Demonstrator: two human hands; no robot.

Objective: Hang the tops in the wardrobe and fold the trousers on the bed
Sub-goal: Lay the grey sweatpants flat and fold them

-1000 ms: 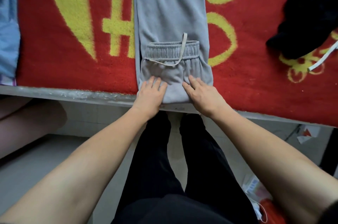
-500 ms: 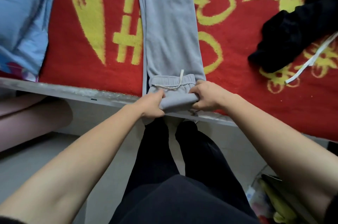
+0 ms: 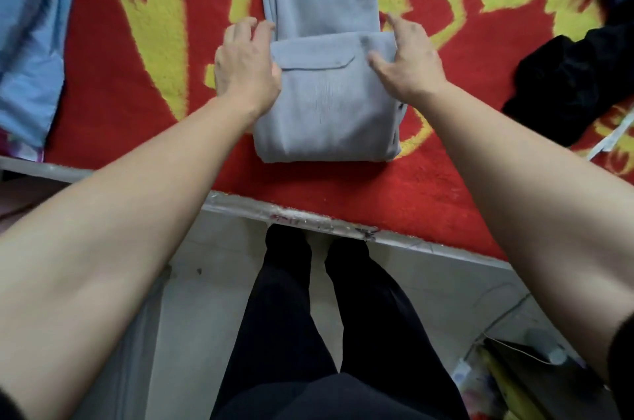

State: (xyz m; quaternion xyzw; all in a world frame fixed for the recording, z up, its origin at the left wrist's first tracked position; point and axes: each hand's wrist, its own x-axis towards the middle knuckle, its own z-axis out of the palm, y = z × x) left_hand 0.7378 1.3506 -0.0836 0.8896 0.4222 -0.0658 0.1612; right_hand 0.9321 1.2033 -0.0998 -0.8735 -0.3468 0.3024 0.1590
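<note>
Person, head view. Both forearms bare to above the elbow. Left hand (image 3: pixel 245 68) and right hand (image 3: pixel 410 62) bare; no rings, watch or gloves visible. Dark sleeve edge (image 3: pixel 622 361) at right upper arm. Black trousers (image 3: pixel 291 316), close-fitting, plain.

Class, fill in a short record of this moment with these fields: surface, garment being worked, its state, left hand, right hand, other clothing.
surface: red blanket with yellow pattern, on the bed
garment being worked: grey trousers
state: near end folded over onto the legs, pocket flap facing up; the rest still lies long, running out of the top of the frame
left hand: on the fold's left edge, fingers spread flat, no grip
right hand: on the fold's right edge, fingers open, no grip
other clothing: black garment at right, blue fabric at left
</note>
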